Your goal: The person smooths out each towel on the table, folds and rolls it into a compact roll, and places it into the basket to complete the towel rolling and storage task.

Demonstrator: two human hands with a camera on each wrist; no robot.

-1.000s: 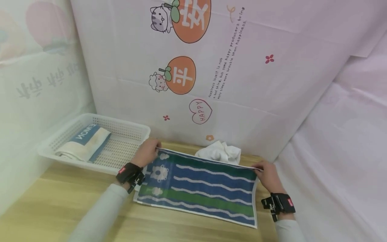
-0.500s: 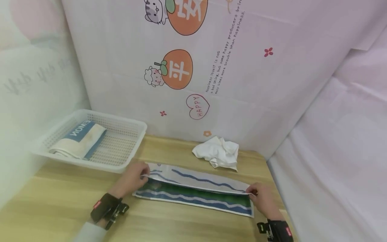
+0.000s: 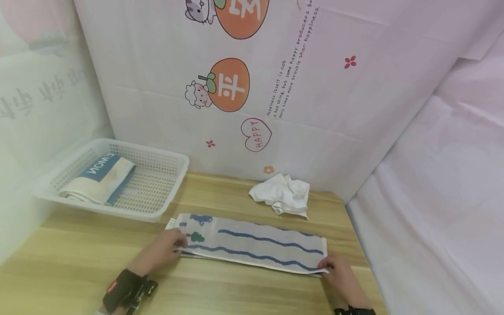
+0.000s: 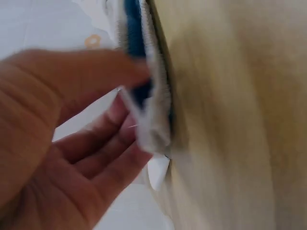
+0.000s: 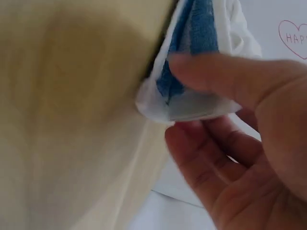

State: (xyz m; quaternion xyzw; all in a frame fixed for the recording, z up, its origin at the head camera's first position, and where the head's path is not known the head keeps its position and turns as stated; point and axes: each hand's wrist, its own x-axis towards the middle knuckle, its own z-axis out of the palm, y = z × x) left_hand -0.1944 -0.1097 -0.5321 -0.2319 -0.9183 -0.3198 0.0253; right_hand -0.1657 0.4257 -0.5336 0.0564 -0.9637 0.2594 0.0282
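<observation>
A striped towel [image 3: 252, 246] lies folded over on the wooden table, pale side up, with wavy blue lines and a small green and blue pattern at its left end. At its near left corner my left hand [image 3: 159, 251] pinches the edge between thumb and fingers. My right hand [image 3: 341, 276] pinches the near right corner. In the left wrist view, the white towel edge [image 4: 157, 117] sits between thumb and fingertips, close to the wood. The right wrist view shows the thumb on the layered corner, with a blue face [image 5: 204, 28] visible inside the fold.
A white plastic basket [image 3: 167, 192] stands at the back left, holding a folded cream and blue towel [image 3: 94, 181]. Behind the striped towel lies a crumpled white cloth [image 3: 281, 194]. A printed white curtain [image 3: 307, 144] rises along the table's [image 3: 236, 297] back edge.
Both hands have brought the towel's far edge toward the body and down onto the near edge. The dark blue and green face is now covered by the pale side.
</observation>
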